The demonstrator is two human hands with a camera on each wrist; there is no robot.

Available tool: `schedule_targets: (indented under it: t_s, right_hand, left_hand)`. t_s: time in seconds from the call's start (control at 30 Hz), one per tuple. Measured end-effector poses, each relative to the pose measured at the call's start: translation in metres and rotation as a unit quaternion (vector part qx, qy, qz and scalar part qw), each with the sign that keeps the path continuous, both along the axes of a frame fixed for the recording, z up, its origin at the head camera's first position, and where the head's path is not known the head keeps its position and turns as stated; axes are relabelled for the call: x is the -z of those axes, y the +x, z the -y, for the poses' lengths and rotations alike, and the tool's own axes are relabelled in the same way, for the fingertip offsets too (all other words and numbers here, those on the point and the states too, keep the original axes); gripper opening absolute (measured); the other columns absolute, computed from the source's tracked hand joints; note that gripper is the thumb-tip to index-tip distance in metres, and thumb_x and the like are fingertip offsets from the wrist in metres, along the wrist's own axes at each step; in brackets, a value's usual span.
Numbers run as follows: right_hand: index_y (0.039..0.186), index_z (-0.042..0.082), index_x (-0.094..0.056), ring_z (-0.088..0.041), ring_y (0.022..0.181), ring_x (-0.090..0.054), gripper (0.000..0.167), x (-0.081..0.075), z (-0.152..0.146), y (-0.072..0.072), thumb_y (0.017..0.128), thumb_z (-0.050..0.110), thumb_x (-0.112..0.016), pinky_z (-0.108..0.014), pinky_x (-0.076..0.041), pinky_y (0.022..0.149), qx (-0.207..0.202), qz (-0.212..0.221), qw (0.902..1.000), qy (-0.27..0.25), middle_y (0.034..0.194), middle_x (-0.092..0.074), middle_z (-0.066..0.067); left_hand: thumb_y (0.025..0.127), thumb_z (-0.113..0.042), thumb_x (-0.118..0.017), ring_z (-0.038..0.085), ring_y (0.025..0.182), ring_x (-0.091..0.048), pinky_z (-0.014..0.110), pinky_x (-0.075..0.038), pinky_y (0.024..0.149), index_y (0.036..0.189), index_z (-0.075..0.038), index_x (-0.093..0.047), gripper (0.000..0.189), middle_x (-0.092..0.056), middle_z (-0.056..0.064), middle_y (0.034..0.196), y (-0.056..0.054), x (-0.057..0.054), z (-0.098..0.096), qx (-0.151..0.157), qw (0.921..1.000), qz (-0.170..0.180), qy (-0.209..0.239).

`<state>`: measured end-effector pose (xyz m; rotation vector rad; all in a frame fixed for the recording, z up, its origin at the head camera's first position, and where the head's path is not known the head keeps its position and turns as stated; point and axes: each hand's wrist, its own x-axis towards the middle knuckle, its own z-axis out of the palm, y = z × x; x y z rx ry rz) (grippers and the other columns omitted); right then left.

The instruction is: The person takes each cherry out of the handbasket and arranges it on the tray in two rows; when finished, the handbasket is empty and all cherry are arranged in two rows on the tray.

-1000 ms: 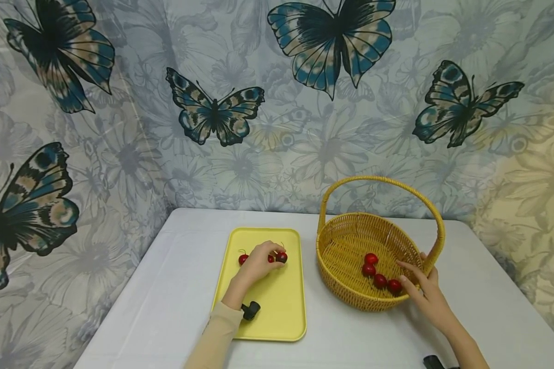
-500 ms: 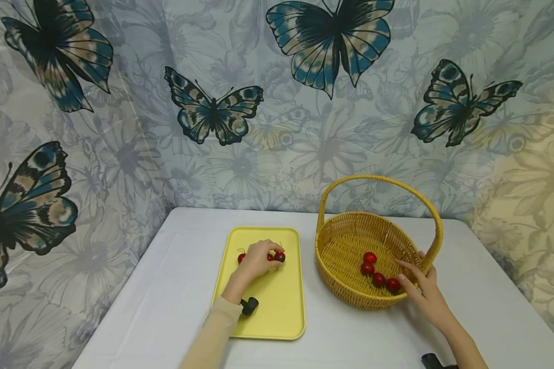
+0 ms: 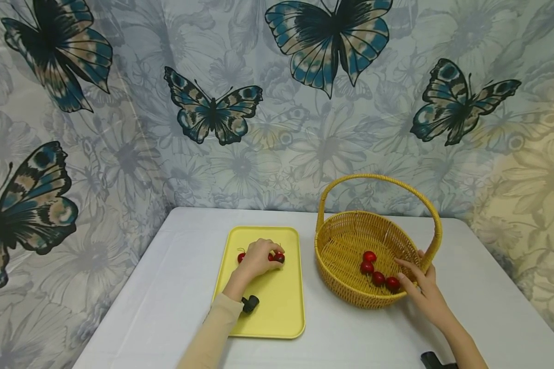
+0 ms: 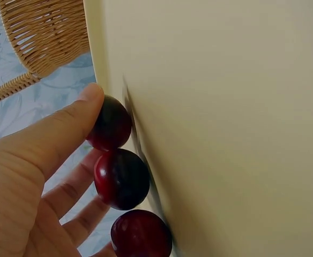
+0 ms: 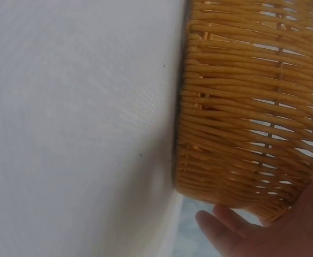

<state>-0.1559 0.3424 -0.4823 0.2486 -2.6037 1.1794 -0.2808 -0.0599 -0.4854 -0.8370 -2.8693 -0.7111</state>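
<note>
My left hand (image 3: 257, 258) is over the yellow tray (image 3: 268, 320), its thumb and fingers pinching the rightmost cherry (image 3: 279, 258). In the left wrist view the thumb tip lies against that dark red cherry (image 4: 110, 124), with the fingers behind. A second cherry (image 4: 122, 179) and a third cherry (image 4: 141, 235) line up beside it. Part of this row is hidden by the hand in the head view, where the left cherry (image 3: 241, 258) shows its stem. My right hand (image 3: 427, 292) grips the wicker basket (image 3: 346, 291) at its right rim, thumb inside, other fingers outside by the handle (image 3: 436, 241).
Several cherries (image 3: 378, 279) lie inside the basket toward its front right. Tray and basket stand side by side on a white-covered table (image 3: 134, 307). Behind them hangs a butterfly-patterned cloth (image 3: 295, 148). A black wrist device (image 3: 250, 304) shows at the left wrist.
The view has shifted very slightly. Both hands stay where they were, the left at the cherry and the right on the basket rim.
</note>
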Motion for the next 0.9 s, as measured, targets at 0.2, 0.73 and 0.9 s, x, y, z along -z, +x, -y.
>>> schedule_targets:
  t_s: [0.2,0.73,0.9]
  right_hand:
    - [0.134,0.005,-0.045,-0.047,0.136,0.006,0.039,0.0001,-0.0001,-0.0006,0.097,0.016,-0.047,-0.081,-0.02,0.079,0.001,0.0,1.0,0.001,0.152,0.01,-0.019]
    - [0.134,0.003,-0.045,-0.047,0.136,0.006,0.039,-0.0009,0.0019,0.0006,0.097,0.017,-0.047,-0.08,-0.022,0.077,0.003,0.002,1.0,0.004,0.152,0.011,-0.019]
    - [0.133,0.003,-0.045,-0.049,0.136,0.004,0.039,-0.0017,0.0025,0.0008,0.097,0.017,-0.047,-0.08,-0.022,0.077,0.005,0.001,1.0,0.005,0.152,0.011,-0.019]
  left_hand:
    - [0.075,-0.037,-0.076,0.021,0.098,-0.055,0.045,-0.041,0.088,0.106,-0.023,-0.069,0.034,-0.064,-0.003,0.101,0.0002,0.0007,0.0,-0.001,1.0,0.005,-0.002]
    - [0.075,-0.033,-0.077,0.021,0.112,-0.053,0.052,-0.033,0.101,0.115,-0.023,-0.066,0.043,-0.064,-0.005,0.116,-0.002,-0.0007,0.003,0.032,0.9991,0.026,-0.012]
    - [0.078,-0.025,-0.075,0.021,0.118,-0.051,0.056,-0.024,0.107,0.117,-0.023,-0.065,0.041,-0.062,-0.006,0.119,-0.0022,-0.0012,0.0059,0.047,0.9978,0.047,-0.011]
